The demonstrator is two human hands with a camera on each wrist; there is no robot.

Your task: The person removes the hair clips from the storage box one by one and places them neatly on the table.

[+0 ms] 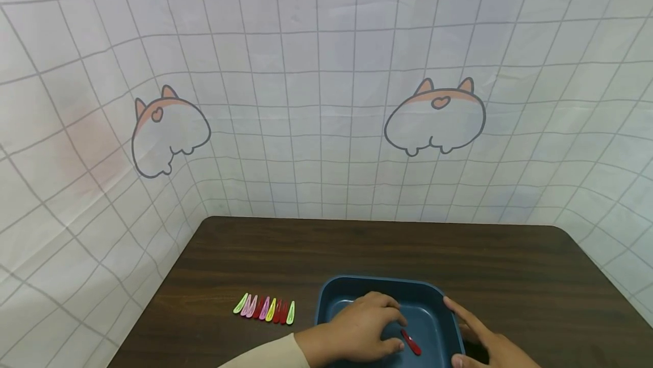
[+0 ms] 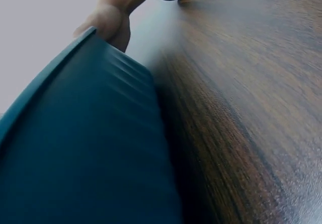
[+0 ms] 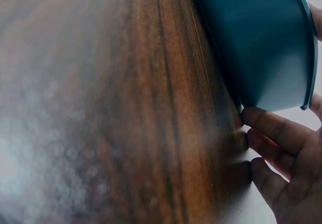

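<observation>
A dark blue tray [image 1: 377,282] stands on the brown wooden table [image 1: 510,277] near its front edge. My left hand [image 1: 357,325] lies palm down inside the tray with its fingers loosely bent. A red hair clip [image 1: 411,343] lies on the tray floor, one end at my thumb tip. My right hand [image 1: 484,339] rests against the tray's right side, its index finger stretched along the rim. In the right wrist view the fingers [image 3: 274,126] touch the foot of the tray's outer wall [image 3: 256,48]. The left wrist view shows the tray's outer wall [image 2: 90,148] and the right hand [image 2: 108,22] beyond it.
A row of several hair clips [image 1: 265,308] in green, pink, red and yellow lies on the table left of the tray. A white gridded cloth with cartoon prints [image 1: 433,118] hangs behind and around the table. Bare tabletop stretches behind and to the right of the tray.
</observation>
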